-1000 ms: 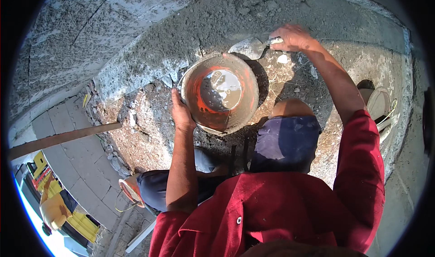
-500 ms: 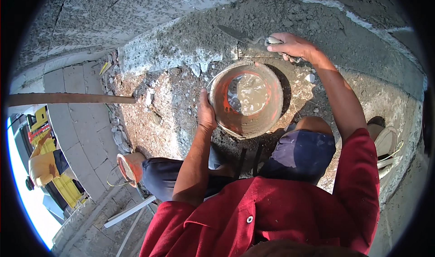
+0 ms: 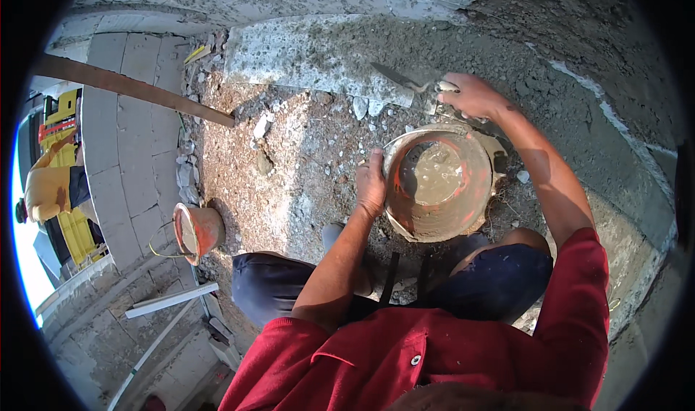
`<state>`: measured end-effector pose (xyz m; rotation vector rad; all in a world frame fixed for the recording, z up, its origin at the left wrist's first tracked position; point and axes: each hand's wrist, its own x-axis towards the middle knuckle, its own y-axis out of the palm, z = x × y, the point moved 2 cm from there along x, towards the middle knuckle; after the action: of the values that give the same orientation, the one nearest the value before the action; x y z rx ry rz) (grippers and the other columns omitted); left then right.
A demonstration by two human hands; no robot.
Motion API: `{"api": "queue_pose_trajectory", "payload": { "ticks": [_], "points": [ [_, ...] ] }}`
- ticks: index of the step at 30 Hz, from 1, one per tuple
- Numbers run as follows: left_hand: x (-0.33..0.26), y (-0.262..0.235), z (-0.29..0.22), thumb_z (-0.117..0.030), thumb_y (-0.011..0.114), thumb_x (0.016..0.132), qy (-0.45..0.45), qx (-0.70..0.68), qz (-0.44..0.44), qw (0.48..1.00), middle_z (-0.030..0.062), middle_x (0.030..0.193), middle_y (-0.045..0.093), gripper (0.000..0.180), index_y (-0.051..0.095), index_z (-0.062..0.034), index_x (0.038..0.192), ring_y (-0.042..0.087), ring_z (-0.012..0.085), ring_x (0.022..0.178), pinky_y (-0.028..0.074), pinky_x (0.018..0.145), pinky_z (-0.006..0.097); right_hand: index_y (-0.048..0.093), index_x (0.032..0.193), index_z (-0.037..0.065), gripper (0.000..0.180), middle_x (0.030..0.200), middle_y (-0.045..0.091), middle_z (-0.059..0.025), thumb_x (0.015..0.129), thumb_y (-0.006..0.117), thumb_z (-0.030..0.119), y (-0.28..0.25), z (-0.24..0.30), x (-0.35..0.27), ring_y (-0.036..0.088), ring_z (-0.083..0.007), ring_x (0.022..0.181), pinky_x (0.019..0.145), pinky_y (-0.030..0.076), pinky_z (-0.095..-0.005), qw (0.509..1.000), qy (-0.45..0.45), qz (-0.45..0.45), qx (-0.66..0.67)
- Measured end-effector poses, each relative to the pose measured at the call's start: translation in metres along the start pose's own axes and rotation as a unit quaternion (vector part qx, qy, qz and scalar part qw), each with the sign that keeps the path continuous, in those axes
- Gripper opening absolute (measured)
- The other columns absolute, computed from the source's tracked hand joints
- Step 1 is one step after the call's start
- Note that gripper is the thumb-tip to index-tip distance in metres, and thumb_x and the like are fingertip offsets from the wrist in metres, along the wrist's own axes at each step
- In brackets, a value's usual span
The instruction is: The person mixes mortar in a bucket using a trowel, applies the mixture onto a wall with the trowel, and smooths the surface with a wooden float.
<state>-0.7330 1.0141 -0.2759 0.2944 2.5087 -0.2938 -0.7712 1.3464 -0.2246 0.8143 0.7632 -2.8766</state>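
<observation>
Orange-streaked, our bucket [image 3: 434, 219] sits right of centre — left hand [image 3: 371, 188] at its left rim, probably steadying it, grip unclear — while our right hand [image 3: 472, 96], beyond, clasps the trowel [image 3: 395, 76], blade leftward.

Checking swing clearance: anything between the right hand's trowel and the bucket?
Nothing visible blocks that gap; the trowel is just beyond the far rim of the bucket. The left hand is at the bucket's left side, out of that path.
</observation>
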Motion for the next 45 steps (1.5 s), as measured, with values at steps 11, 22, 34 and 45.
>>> {"api": "queue_pose_trajectory", "payload": {
  "ticks": [11,22,34,45],
  "points": [
    [-0.036,0.016,-0.009,-0.050,0.045,0.111,-0.032,0.000,-0.006,0.999,0.0016,0.077,0.054,0.062,0.061,0.0027,0.084,0.045,0.0140,0.074,0.042,0.068,0.035,0.064,0.124,0.000,0.053,0.093,0.077,-0.0165,0.098,0.063,0.046,0.166,0.095,0.205,0.075,-0.0302,0.080,0.082,0.058,-0.0477,0.993,0.101,-0.015,0.055],
    [-0.072,-0.141,0.024,-0.050,0.039,0.111,-0.124,-0.240,-0.067,0.961,0.0118,0.121,0.069,0.059,0.063,0.0012,0.127,0.065,0.0212,0.111,0.050,0.102,0.036,0.059,0.100,0.003,0.024,0.072,0.057,-0.0047,0.103,0.066,0.027,0.105,0.048,0.012,0.054,-0.0170,0.053,0.050,0.045,-0.0364,0.829,0.200,-0.396,0.340],
    [-0.076,-0.120,0.029,-0.052,0.039,0.110,-0.119,-0.242,-0.097,0.958,0.0130,0.128,0.065,0.061,0.059,0.0013,0.131,0.062,0.0227,0.118,0.048,0.106,0.038,0.065,0.118,0.000,0.054,0.080,0.071,-0.0139,0.101,0.058,0.050,0.100,0.063,0.182,0.065,-0.0281,0.064,0.058,0.053,-0.0473,0.976,0.133,-0.130,0.115],
    [-0.081,-0.129,0.027,-0.053,0.036,0.110,-0.112,-0.213,-0.077,0.968,0.0143,0.137,0.061,0.063,0.052,0.0008,0.140,0.059,0.0257,0.127,0.045,0.112,0.040,0.058,0.112,-0.001,0.040,0.087,0.069,-0.0145,0.101,0.063,0.037,0.119,0.035,0.050,0.069,-0.0245,0.067,0.070,0.054,-0.0428,0.985,0.026,-0.034,0.168]
  ]
}}
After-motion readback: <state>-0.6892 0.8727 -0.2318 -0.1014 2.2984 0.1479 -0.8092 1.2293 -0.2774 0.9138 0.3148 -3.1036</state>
